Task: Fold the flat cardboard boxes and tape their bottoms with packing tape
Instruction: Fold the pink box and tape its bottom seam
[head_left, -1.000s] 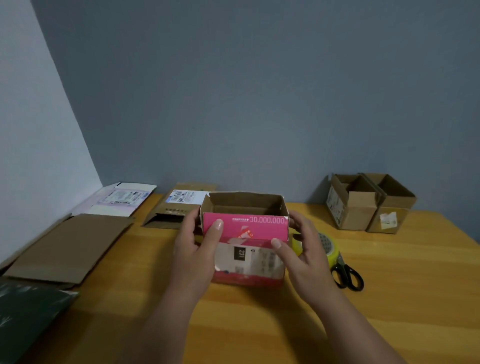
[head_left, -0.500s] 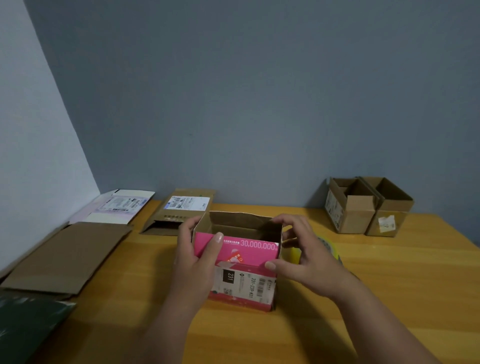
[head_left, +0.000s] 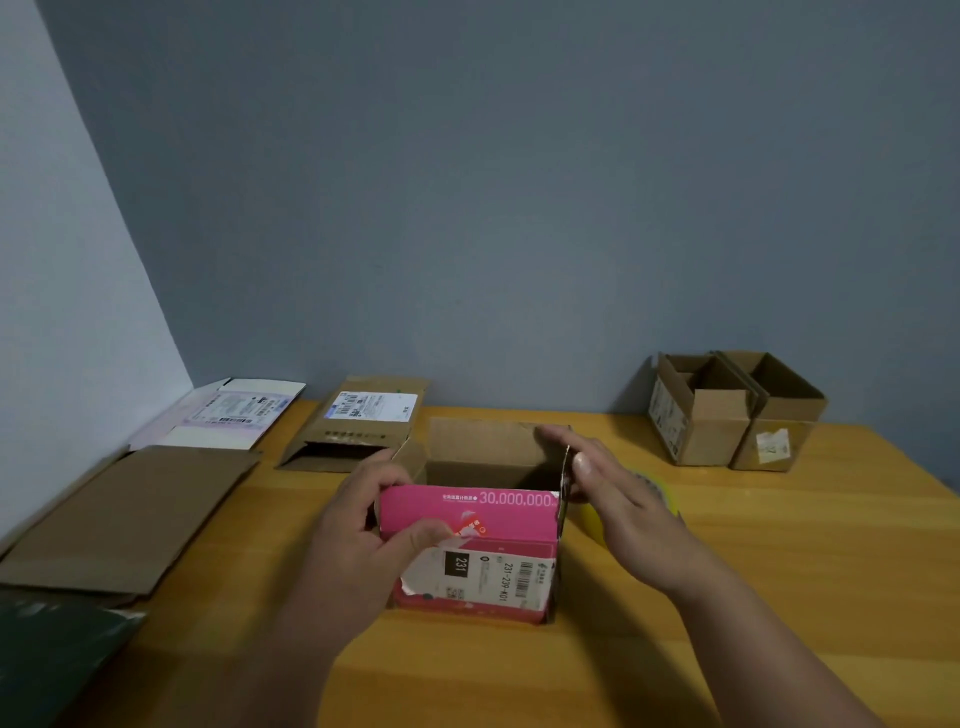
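While left hand (head_left: 358, 525) grips pink box (head_left: 467, 519) | right hand (head_left: 618, 493) flat against its right flap

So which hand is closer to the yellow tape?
Right. The right hand hovers just in front of the tape, partly hiding it; the left hand holds the pink box on the far side.

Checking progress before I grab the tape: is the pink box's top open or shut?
Open. The pink box stands upright with its brown inside showing; the left hand grips its front wall, and the right hand lies against its side flap.
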